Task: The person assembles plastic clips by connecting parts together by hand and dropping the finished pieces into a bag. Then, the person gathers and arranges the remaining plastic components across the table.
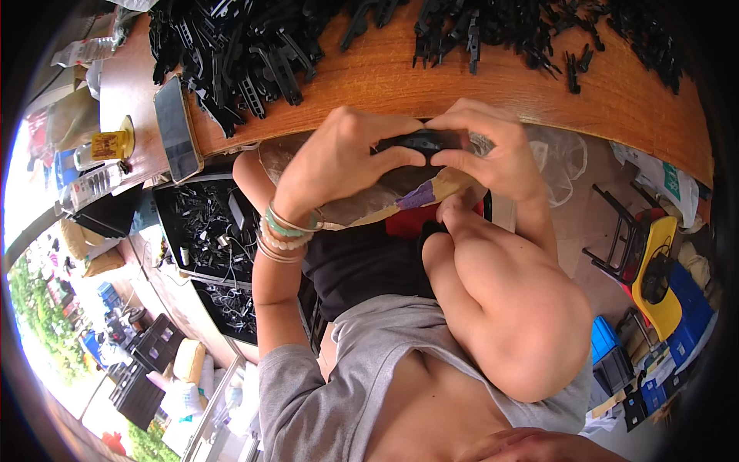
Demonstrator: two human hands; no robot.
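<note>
Between my two hands, just off the table's near edge, is a small black plastic part [426,140]. My left hand [350,154] pinches its left end with thumb and fingers. At the other end, my right hand [486,146] grips it the same way, fingertips curled over the top. Its exact kind cannot be made out, as the fingers cover both ends. Below the hands a clear plastic bag [362,209] with a tan and purple edge lies across my lap. Heaps of black plastic parts [239,46] cover the far side of the wooden table [369,92].
A smartphone [178,131] lies at the table's left, near a yellow box [109,145]. Black trays [208,223] of small parts stand low on the left. To the right are a yellow chair [656,277] and blue crates [690,308]. My raised knee is close below my right hand.
</note>
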